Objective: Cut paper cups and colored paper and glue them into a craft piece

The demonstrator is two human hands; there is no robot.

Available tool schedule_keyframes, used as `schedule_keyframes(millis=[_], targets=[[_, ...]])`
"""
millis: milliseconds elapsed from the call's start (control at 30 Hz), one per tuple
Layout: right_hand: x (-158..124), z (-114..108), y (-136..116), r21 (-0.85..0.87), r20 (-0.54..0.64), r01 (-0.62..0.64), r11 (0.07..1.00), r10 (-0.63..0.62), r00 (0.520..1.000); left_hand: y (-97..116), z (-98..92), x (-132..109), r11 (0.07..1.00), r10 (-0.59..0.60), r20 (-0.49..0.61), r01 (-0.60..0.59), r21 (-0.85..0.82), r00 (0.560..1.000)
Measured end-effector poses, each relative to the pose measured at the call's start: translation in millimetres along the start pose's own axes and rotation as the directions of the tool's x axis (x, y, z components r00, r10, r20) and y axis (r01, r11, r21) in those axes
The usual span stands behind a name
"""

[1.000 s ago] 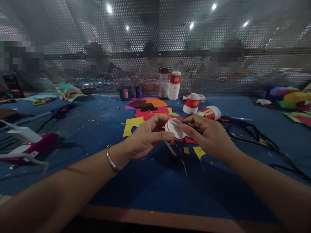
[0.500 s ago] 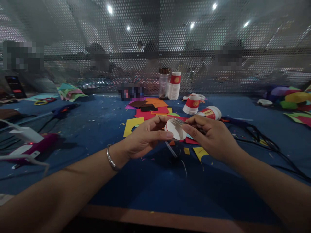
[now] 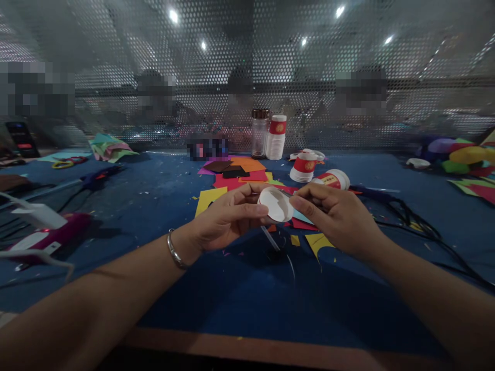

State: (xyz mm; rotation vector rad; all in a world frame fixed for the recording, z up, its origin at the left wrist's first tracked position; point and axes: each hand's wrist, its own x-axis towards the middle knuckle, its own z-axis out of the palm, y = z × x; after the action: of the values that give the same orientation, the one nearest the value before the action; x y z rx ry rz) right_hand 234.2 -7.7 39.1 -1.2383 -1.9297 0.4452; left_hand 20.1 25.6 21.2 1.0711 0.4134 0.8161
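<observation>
In the middle of the head view, a white paper cup (image 3: 275,205) lies tilted, its round white end facing me. My left hand (image 3: 235,212) is closed around its left side, the thumb pressed on the rim. At the cup's right edge, my right hand (image 3: 335,212) is closed in a pinch. A thin grey sliver (image 3: 285,192) shows between those fingertips and the far rim; I cannot make out what it is. Coloured paper sheets (image 3: 247,165) lie behind my hands, and a yellow paper piece (image 3: 320,244) with a curved cut lies below the right one.
Red and white paper cups (image 3: 303,168) stand and lie behind, near a cup stack (image 3: 276,138) and a glass bottle (image 3: 260,135). Black cables (image 3: 410,221) and a glue gun (image 3: 365,191) lie at right. A purple-and-white power strip (image 3: 48,237) and scissors (image 3: 64,163) are at left.
The cup has turned slightly, so more of its recessed white end shows. Both hands keep their grip, with the right fingertips still at the rim.
</observation>
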Motion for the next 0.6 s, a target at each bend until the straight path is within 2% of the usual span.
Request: schedule_keyframes(millis=[233,600], targets=[[0.8,0.1,0.9,-0.016,-0.002,-0.01,1.0,0.01,1.0,-0.6,-2.6,2.3,0.998,-0.007,-0.046,0.004,-0.065,0.999],[-0.2,-0.6,3.5,-0.044,0.002,0.021,0.999,-0.021,1.0,3.6,-2.8,-0.1,0.998,-0.041,0.004,0.041,-0.051,0.999]])
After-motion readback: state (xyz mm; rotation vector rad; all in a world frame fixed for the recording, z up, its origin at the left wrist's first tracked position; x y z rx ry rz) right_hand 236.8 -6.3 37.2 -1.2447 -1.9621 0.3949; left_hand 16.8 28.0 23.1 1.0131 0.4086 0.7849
